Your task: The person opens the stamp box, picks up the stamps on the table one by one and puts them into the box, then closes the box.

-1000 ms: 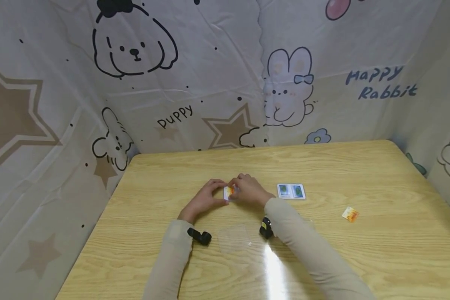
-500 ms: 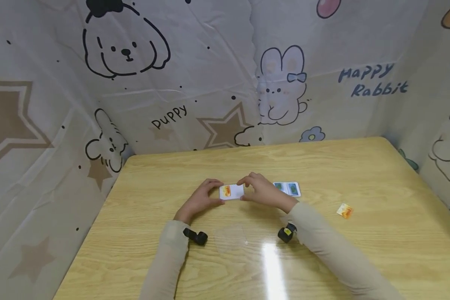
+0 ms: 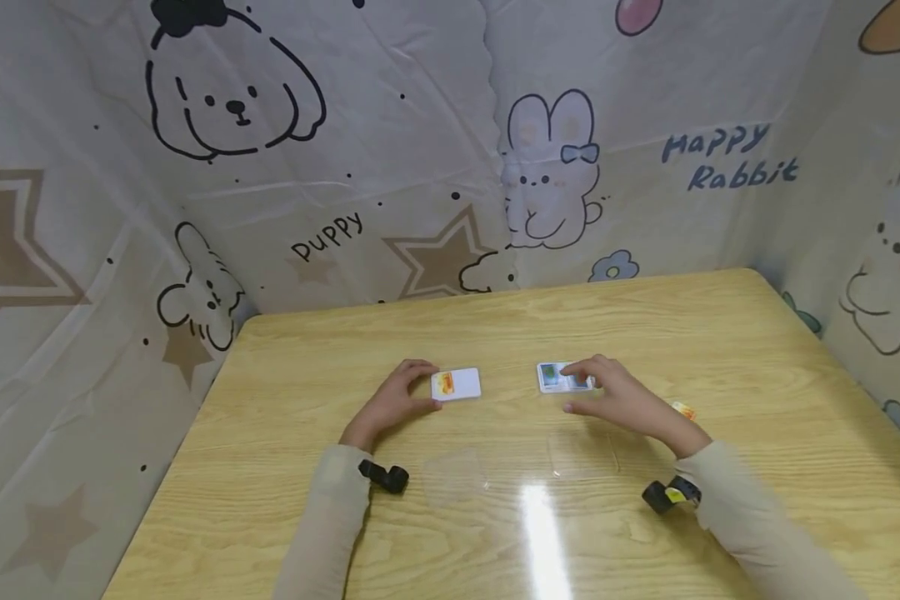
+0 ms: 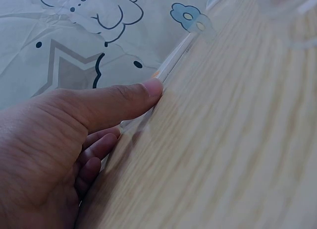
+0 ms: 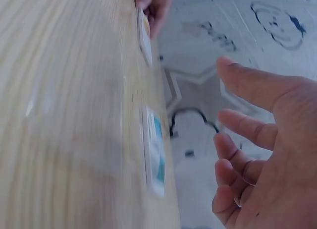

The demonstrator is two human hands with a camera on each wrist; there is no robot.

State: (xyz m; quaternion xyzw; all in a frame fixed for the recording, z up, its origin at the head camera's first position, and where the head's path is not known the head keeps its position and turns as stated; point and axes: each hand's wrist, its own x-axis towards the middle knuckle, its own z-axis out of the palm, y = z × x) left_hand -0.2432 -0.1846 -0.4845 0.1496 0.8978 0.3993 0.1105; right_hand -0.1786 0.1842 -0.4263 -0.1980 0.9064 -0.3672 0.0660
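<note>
My left hand holds the left end of a flat white card between thumb and fingers. An orange-and-yellow picture square covers the card's left part; its right part is plain white. In the left wrist view, the thumb of the left hand touches the card's edge. My right hand hovers around a second white card with two blue-green pictures, partly hiding it. The right wrist view shows the right hand with fingers spread and loosely bent, apart from that second card.
A small loose orange picture square lies on the wooden table, partly behind the right wrist. Two clear plastic sheets lie nearer the front. A printed cloth hangs behind the table.
My right hand has let go of the white card and moved right, over the second card, uncovering the first card's plain half. The left hand keeps its hold. The head view has shifted slightly.
</note>
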